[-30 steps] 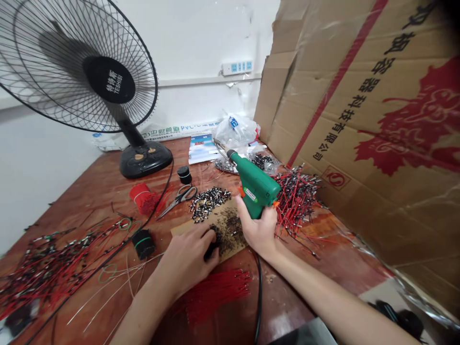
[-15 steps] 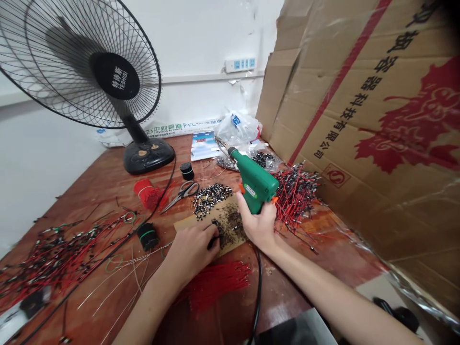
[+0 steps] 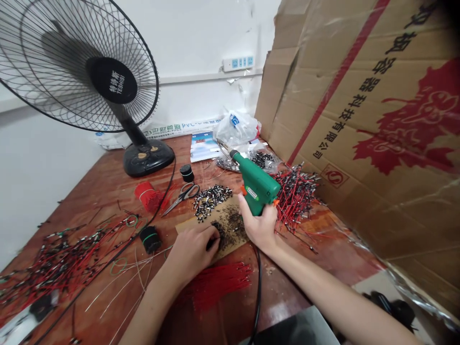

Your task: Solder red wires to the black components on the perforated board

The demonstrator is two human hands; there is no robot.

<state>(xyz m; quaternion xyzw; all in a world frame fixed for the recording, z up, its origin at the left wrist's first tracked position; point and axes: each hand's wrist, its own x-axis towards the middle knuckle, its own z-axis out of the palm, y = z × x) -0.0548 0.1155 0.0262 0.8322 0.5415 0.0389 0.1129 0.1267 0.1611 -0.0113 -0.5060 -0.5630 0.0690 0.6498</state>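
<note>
My right hand (image 3: 261, 225) grips the handle of a green soldering gun (image 3: 258, 184), its metal tip pointing up and away to the left. A black cord (image 3: 259, 292) runs from below that hand toward me. My left hand (image 3: 196, 247) is closed, thumb and fingers brought together at the edge of a brown board (image 3: 235, 244) strewn with dark bits. What those fingers hold is too small and hidden to make out. Past the board lies a pile of small black-and-silver connectors (image 3: 212, 199). Cut red wires (image 3: 223, 282) lie in front of my left hand.
Scissors (image 3: 183, 195), a red wire bundle (image 3: 148, 195) and two black bundles, one of them green-banded (image 3: 150, 239), lie to the left. Wired pieces heap up at left (image 3: 61, 258) and right (image 3: 296, 196). A fan (image 3: 149, 158) stands behind; a cardboard box (image 3: 345, 206) borders the right.
The view has shifted slightly. Both hands stay almost where they were, the right still gripping the soldering gun and the left still closed at the board.
</note>
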